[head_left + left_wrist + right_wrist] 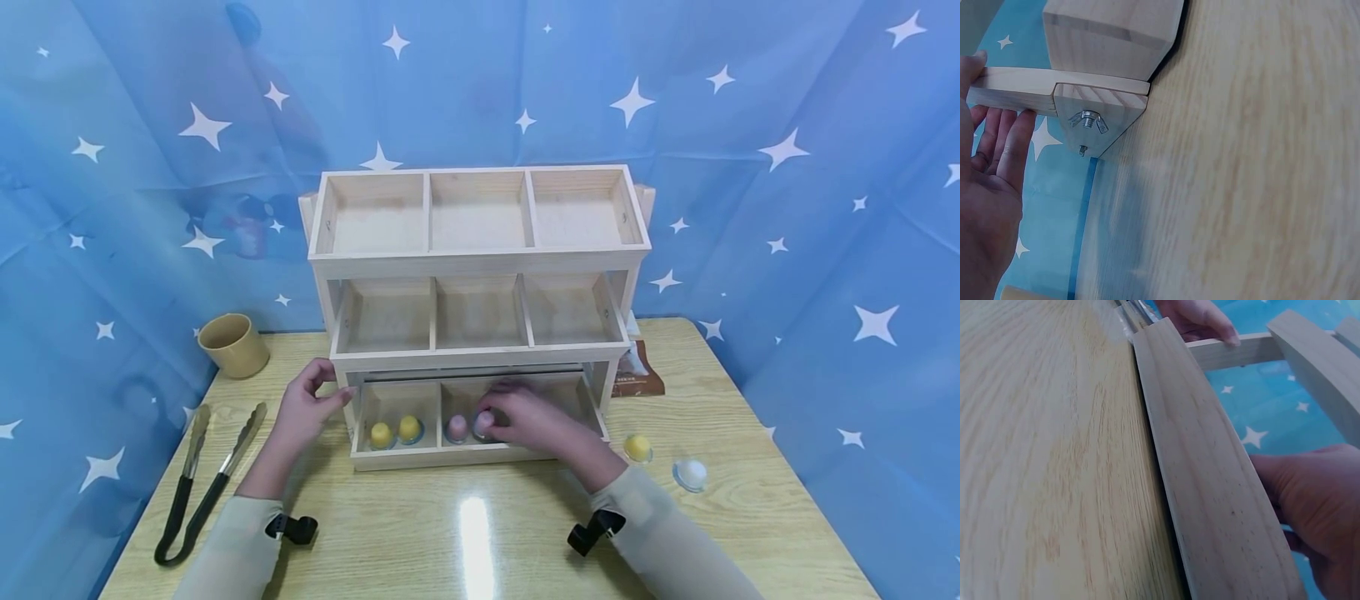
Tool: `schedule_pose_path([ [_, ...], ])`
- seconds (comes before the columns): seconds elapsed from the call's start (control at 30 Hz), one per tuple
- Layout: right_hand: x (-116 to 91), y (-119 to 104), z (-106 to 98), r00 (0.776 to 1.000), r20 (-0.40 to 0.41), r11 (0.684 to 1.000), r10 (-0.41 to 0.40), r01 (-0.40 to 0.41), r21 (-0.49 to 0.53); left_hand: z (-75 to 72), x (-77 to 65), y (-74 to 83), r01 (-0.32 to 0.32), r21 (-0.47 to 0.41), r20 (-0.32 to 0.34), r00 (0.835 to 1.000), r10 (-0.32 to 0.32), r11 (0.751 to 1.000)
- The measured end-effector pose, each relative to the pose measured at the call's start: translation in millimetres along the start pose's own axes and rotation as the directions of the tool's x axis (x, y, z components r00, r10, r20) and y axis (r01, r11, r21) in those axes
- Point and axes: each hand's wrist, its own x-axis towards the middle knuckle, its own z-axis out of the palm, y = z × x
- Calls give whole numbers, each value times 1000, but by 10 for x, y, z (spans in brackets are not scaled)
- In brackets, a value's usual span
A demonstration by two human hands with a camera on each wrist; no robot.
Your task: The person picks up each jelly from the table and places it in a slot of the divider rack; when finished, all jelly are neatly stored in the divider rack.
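One pink pod (485, 419), dome up, long axis too small to read, in bottom tray (401, 397) of wooden rack (480, 265). Front wall (397, 460) close, open above it; second pod (457, 427) beside, toward rack's left post (1029, 81). Right hand (531, 421) pinches pod, fingers narrow, forearm (594, 460) slanting from rack's right front. Left hand (311, 406) grips that post.

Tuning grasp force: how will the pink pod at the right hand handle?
The pink pod is probably light, being tiny beside the rack. Its base looks wider than its top, so it should resist tipping when standing.
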Motion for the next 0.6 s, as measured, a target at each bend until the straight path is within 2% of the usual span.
schedule_pose_path([
  [0.1, 13, -14, 5, 1000, -7, 1000, -8, 8, -8, -4, 7, -6, -2, 2, 0, 1000, 2, 1000],
  [0.33, 19, -48, 7, 999, 17, 999, 30, -30, -14, -7, 20, -49, -8, 7, 11, 1000, 8, 1000],
  [0.6, 34, -52, -1, 1000, 10, 1000, 19, -19, -14, -14, 25, -65, -11, 2, 5, 1000, 11, 1000],
])
